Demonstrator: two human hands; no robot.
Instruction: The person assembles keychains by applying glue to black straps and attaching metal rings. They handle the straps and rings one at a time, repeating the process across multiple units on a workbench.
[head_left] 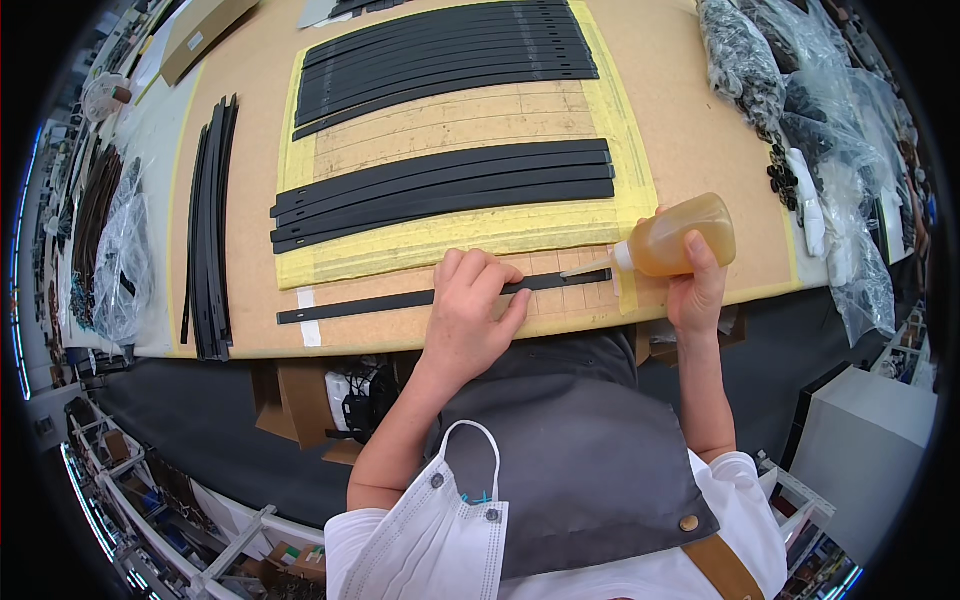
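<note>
A long thin black strap point(370, 303) lies near the front edge of the table. My left hand point(470, 315) is closed over its middle, with thumb and curled fingers at the strap. My right hand point(697, 285) grips a clear squeeze bottle point(685, 238) of amber liquid, tilted to the left. Its narrow nozzle point(590, 267) points down at the strap's right part, with the tip at or just above the surface; I cannot tell whether they touch. Slots show near the strap's left end and under the nozzle.
Beyond the strap, a yellow-taped board point(450, 232) carries a near row of black straps point(450, 185) and a far row point(440, 60). More straps point(210, 230) lie at the left. Plastic-wrapped chains point(740, 60) lie at the right. A cardboard box point(285, 400) sits below the table edge.
</note>
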